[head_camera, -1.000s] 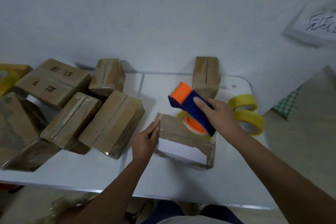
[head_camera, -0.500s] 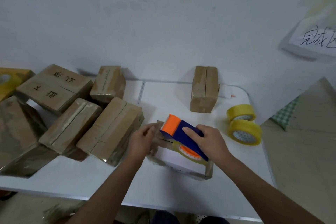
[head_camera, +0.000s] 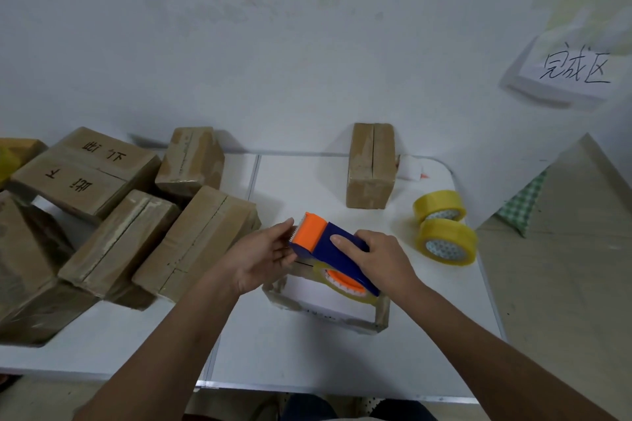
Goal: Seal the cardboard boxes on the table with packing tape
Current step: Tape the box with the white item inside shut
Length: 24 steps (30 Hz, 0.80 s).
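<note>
A small cardboard box (head_camera: 328,309) with a white label on its near side sits on the white table (head_camera: 273,362) in front of me. My right hand (head_camera: 379,258) grips a blue and orange tape dispenser (head_camera: 325,243) that lies across the box's top, its yellow tape roll at the box's right end. My left hand (head_camera: 260,255) sits at the box's left end with straight fingers touching the dispenser's orange head. The box's top is mostly hidden by both hands and the dispenser.
Several cardboard boxes (head_camera: 191,243) are heaped on the table's left side. One box (head_camera: 371,166) stands on end at the back by the wall. Two yellow tape rolls (head_camera: 444,236) lie at the right edge. A handwritten paper sign (head_camera: 574,70) hangs on the wall.
My right hand lowered the dispenser from above the box onto its top and drew it left. My left hand moved from the box's left edge up to the orange head.
</note>
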Motion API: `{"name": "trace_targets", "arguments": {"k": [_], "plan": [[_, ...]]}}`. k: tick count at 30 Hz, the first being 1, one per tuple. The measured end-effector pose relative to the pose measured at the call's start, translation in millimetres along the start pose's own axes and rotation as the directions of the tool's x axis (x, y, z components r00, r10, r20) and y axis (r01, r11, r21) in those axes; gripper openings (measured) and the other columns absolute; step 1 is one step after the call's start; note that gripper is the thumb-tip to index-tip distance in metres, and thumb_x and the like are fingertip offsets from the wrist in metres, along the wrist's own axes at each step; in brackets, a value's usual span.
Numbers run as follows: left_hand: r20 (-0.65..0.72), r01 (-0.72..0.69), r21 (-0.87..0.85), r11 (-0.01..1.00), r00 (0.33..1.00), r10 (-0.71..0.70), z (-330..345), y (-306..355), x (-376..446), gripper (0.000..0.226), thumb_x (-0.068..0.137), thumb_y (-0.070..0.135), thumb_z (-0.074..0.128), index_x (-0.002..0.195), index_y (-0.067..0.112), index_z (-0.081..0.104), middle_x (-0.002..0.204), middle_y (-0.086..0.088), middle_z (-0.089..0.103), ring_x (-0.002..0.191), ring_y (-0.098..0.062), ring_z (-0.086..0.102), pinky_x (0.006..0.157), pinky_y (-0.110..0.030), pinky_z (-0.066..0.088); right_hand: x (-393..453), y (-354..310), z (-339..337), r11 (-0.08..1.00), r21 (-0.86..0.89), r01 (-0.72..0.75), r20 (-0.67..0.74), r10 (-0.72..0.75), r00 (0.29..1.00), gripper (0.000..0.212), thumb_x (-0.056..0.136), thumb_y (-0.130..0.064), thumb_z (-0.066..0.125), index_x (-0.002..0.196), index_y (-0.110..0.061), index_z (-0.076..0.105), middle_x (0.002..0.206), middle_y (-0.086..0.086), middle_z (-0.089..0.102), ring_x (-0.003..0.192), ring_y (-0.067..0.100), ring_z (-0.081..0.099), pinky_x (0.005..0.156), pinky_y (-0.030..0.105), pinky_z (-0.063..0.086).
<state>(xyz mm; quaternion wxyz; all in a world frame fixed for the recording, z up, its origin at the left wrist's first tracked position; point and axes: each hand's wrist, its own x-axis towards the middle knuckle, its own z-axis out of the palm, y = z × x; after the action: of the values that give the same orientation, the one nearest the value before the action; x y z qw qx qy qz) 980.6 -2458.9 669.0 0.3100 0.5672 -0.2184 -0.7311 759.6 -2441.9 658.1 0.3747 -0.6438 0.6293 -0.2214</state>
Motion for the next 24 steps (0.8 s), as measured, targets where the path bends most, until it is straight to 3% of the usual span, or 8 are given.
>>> {"name": "trace_targets", "arguments": {"k": [4,7,12,16,21,24], "plan": [[0.03,-0.056,0.076,0.996,0.998,0.053,-0.4,-1.1,2.1,0.02,0.097,0.025,0.061,0.099,0.011,0.074,0.098,-0.01,0.072,0.088,-0.013,0.067,0.07,-0.022,0.053,0.2,-0.8,-1.0,1.0,-0.009,0.004,0.0,-0.004,1.0,0.042,0.082,-0.07,0.047,0.077,-0.029,0.054,0.07,-0.015,0.063,0.064,0.002,0.063,0.054,0.011,0.037],[0.004,-0.091,0.086,0.992,0.996,0.091,0.3,-1.0,3.6,0.028,0.1,0.014,0.056,0.082,0.016,0.078,0.089,-0.008,0.074,0.079,-0.011,0.069,0.066,-0.021,0.055,0.1,-2.1,-1.8,1.0,-0.018,0.009,0.005,-0.009,1.0,0.044,0.079,-0.073,0.044,0.076,-0.03,0.053,0.067,-0.018,0.06,0.062,0.0,0.062,0.051,0.009,0.036],[-0.037,-0.162,0.185,0.969,0.985,0.171,4.1,-0.4,3.5,0.022,0.1,0.012,0.056,0.087,0.011,0.074,0.087,-0.009,0.076,0.078,-0.014,0.072,0.065,-0.023,0.057,1.0,-0.8,-0.8,1.0,-0.024,0.009,0.006,-0.009,1.0,0.04,0.083,-0.07,0.049,0.073,-0.031,0.051,0.065,-0.019,0.059,0.059,-0.002,0.061,0.048,0.009,0.036],[-0.121,-0.201,0.291,0.935,0.962,0.244,8.2,-3.0,5.3,0.022,0.102,0.014,0.052,0.09,0.01,0.069,0.081,-0.005,0.075,0.074,-0.011,0.072,0.06,-0.018,0.054,2.8,-2.4,-0.5,0.998,-0.055,0.019,0.035,-0.017,0.999,0.043,0.081,-0.073,0.045,0.083,-0.03,0.054,0.07,-0.02,0.059,0.065,0.0,0.062,0.054,0.01,0.037],[-0.201,-0.249,0.353,0.902,0.921,0.333,11.6,-9.0,3.7,0.021,0.104,0.014,0.049,0.096,0.007,0.067,0.095,-0.014,0.072,0.088,-0.02,0.068,0.075,-0.026,0.056,9.6,-6.3,-1.2,0.99,-0.135,0.029,0.081,-0.019,0.997,0.049,0.083,-0.074,0.044,0.087,-0.027,0.056,0.073,-0.017,0.061,0.066,0.003,0.063,0.056,0.013,0.04],[-0.247,-0.268,0.328,0.906,0.901,0.356,10.9,-14.0,0.9,0.02,0.103,0.018,0.052,0.095,0.007,0.067,0.094,-0.013,0.071,0.086,-0.018,0.067,0.071,-0.023,0.053,11.7,-9.4,-3.4,0.981,-0.189,0.052,0.09,-0.035,0.995,0.047,0.084,-0.074,0.045,0.084,-0.028,0.055,0.066,-0.019,0.056,0.062,0.003,0.061,0.053,0.013,0.035]]}}
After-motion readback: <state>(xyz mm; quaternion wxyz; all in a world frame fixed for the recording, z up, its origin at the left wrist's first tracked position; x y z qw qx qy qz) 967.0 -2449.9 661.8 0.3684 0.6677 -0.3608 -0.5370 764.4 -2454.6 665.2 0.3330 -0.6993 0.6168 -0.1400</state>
